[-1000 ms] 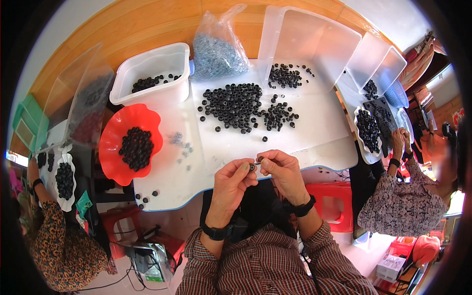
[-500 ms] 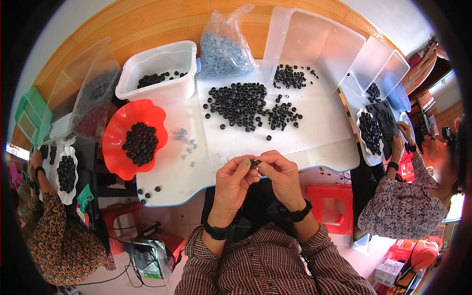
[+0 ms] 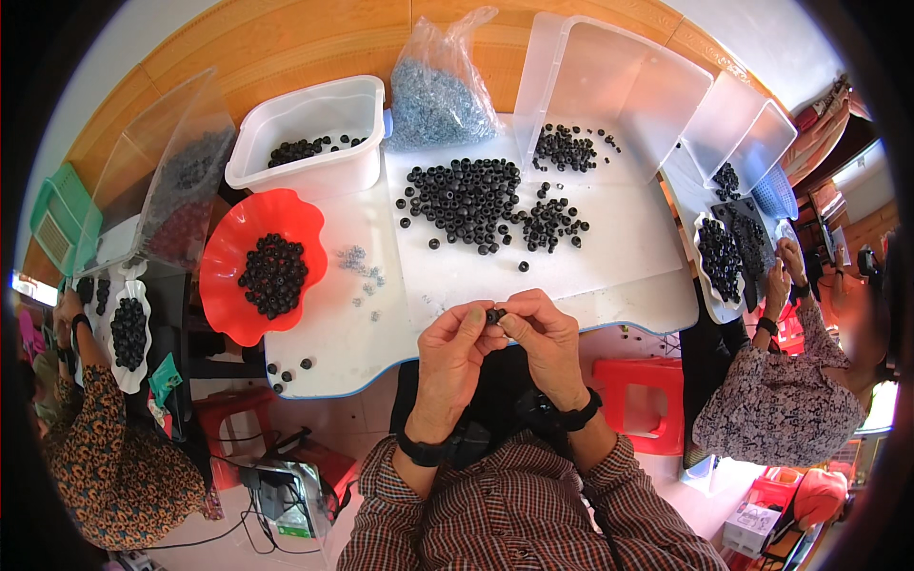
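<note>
Just off the table's front edge, my left hand (image 3: 456, 347) and my right hand (image 3: 540, 333) meet fingertip to fingertip. Between them they pinch a small black round part (image 3: 494, 315); whether a second small piece is in the fingers is hidden. Beyond the hands, a heap of black ring-like parts (image 3: 462, 205) lies on a white sheet, with a smaller cluster of smaller black parts (image 3: 550, 224) at its right. One loose black part (image 3: 524, 266) lies closest to my hands. Small clear pieces (image 3: 354, 259) are scattered left of the sheet.
A red scalloped bowl (image 3: 224, 247) of black parts stands at left, behind it a white tub (image 3: 367, 171). A bag of clear bluish pieces (image 3: 440, 105) and a tipped clear bin (image 3: 628, 86) stand at the back. People work at both sides; a red stool (image 3: 640, 373) is below right.
My fingers have shifted slightly around the black part, which shows a little more now. Otherwise the hands stay in place, and the view has tilted a little.
</note>
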